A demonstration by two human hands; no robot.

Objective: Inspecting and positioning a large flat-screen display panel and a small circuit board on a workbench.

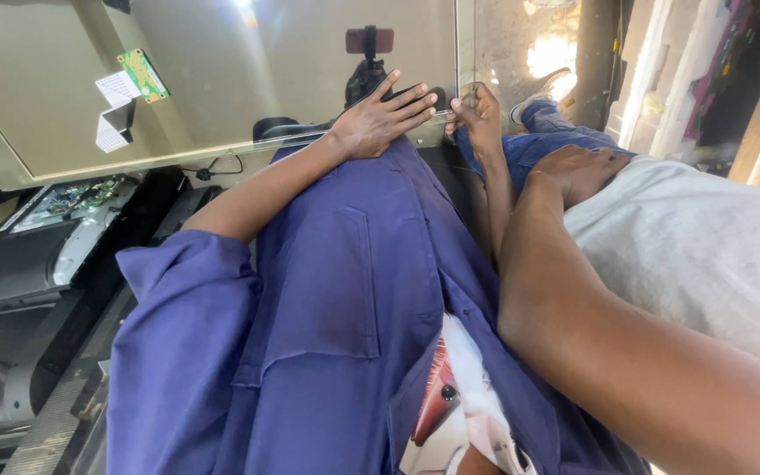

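We see a large glossy panel (248, 79) lying flat ahead, its near edge at our hands. Our left hand (384, 114) rests open, fingers spread flat on that edge. Our right hand (478, 114) pinches the panel's corner. Another person's arm (565, 264) lies just right. A small green board (142, 75) sits on the panel.

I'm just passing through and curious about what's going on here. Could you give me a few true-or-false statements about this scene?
1. The left hand lies flat on the big glossy panel. True.
2. The right hand holds a screwdriver. False: its fingers curl at the panel's edge, and no tool is visible.
3. A small green circuit board lies on the panel. True.
4. The coat sleeve is red. False: it is blue.
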